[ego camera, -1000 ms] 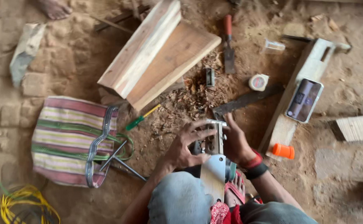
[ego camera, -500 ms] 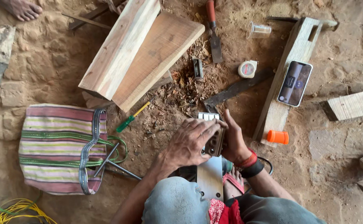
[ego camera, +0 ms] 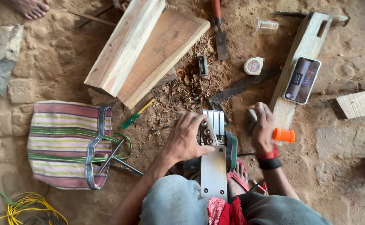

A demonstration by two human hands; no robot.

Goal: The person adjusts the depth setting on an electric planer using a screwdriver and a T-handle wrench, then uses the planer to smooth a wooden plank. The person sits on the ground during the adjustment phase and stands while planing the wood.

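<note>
In the head view the left hand (ego camera: 186, 139) lies with spread fingers curled over an electric planer (ego camera: 213, 154) turned sole-up between the person's knees. The right hand (ego camera: 262, 129) reaches just past the planer, fingers closed loosely on a small grey object (ego camera: 252, 114) near an orange cap (ego camera: 283, 135), beside a wood beam (ego camera: 303, 54) carrying a phone (ego camera: 302, 80).

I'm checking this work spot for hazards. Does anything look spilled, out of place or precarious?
Yes. A phone lies on a wooden beam among the tools, its lower corner overhanging the edge. A clear plastic cup lies tipped on the dirt. Wood shavings are strewn in front of the upturned planer.
</note>
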